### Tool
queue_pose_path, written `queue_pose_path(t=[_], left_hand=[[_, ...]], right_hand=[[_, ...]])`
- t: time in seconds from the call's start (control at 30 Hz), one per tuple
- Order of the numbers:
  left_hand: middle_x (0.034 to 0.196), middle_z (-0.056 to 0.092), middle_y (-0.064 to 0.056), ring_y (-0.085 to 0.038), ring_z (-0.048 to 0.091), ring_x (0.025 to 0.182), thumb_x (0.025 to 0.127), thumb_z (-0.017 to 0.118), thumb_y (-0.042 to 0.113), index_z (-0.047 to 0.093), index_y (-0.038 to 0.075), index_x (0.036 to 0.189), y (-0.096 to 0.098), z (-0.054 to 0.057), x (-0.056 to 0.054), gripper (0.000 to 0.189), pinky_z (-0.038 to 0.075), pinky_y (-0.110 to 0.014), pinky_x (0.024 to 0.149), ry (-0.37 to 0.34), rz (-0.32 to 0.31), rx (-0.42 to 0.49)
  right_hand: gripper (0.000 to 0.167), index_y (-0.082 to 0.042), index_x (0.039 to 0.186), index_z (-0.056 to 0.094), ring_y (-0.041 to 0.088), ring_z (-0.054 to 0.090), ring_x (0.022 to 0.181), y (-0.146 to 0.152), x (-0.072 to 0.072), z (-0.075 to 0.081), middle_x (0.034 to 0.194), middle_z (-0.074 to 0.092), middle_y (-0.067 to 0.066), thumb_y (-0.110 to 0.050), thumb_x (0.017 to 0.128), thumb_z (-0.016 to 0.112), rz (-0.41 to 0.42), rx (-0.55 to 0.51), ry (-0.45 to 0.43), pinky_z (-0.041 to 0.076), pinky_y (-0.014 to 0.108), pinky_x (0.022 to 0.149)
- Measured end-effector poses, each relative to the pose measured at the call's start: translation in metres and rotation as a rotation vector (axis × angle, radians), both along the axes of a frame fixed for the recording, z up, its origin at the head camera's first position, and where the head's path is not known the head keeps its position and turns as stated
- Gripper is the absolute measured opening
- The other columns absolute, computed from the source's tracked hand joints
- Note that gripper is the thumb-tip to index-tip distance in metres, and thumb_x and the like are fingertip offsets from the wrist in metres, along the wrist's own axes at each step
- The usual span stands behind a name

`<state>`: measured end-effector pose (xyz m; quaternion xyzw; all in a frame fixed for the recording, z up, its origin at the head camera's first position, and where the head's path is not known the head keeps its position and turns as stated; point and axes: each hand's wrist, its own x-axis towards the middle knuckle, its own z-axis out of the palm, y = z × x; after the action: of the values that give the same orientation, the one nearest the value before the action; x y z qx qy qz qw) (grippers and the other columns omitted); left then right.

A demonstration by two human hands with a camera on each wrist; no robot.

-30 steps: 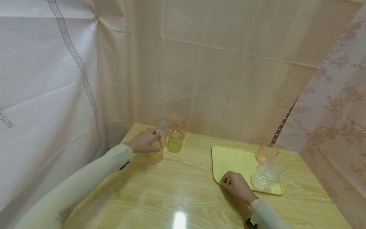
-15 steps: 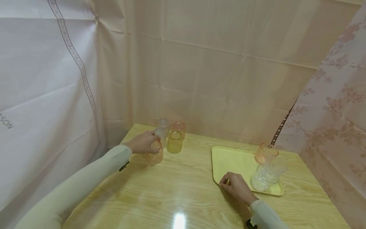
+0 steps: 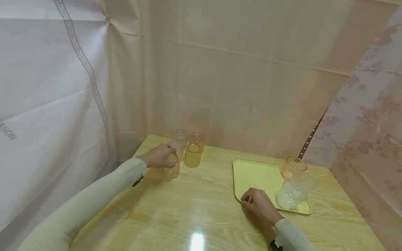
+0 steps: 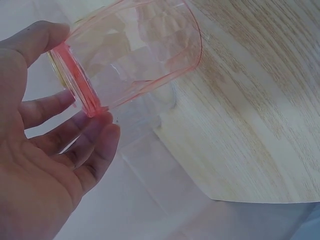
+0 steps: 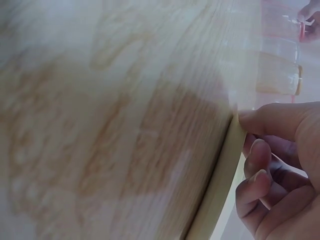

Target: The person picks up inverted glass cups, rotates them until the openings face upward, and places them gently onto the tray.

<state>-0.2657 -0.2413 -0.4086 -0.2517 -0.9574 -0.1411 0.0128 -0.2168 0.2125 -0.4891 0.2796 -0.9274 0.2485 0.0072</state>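
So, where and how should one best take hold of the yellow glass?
Probably by the upper wall of the yellow glass, coming from its near right: the body is round, the orange glass is at its left and the pink glass behind, while its near and right sides look free.

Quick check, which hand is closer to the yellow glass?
Left. The left hand is just left of the yellow glass, holding a pale orange glass; the right hand is farther off, to its right, at the near-left corner of the tray.

lettering "ASON" (image 3: 7, 131) | on pale hanging sheet (image 3: 53, 83), person's left | first letter partly cut by view edge
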Motion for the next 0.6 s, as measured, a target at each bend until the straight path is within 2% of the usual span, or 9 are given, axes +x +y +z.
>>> queue_pose_path(t=[0.13,0.37,0.6], left_hand=[[0.121,0.066,-0.013,-0.035,0.063,0.107,0.089,0.077,0.035,0.071,0.007,0.112,0.0004,-0.0001,-0.0001,0.037,0.051,-0.052,0.093,0.011,-0.006,-0.002],[0.106,0.07,-0.015,-0.031,0.065,0.097,0.089,0.077,0.034,0.07,-0.002,0.11,-0.0002,0.0014,0.0005,0.042,0.054,-0.048,0.086,0.027,-0.007,-0.019],[0.102,0.07,-0.014,-0.028,0.065,0.093,0.086,0.079,0.036,0.07,0.0,0.108,0.0011,0.0036,0.003,0.043,0.054,-0.046,0.083,0.026,0.016,-0.012]], right_hand=[[0.008,-0.014,0.086,0.078,0.0,0.055,0.068,-0.0003,-0.0002,0.0006,0.082,0.063,-0.011,-0.006,0.088,0.08,-0.004,0.011,0.002,0.05,0.022,0.06],[0.011,-0.016,0.085,0.077,0.001,0.056,0.069,-0.0015,-0.0018,0.0003,0.081,0.063,-0.011,-0.006,0.088,0.08,-0.023,0.015,-0.009,0.05,0.022,0.06],[0.011,-0.015,0.084,0.077,0.001,0.055,0.068,-0.0012,-0.0021,-0.0012,0.079,0.062,-0.012,-0.005,0.088,0.08,-0.019,0.015,-0.007,0.049,0.022,0.06]])
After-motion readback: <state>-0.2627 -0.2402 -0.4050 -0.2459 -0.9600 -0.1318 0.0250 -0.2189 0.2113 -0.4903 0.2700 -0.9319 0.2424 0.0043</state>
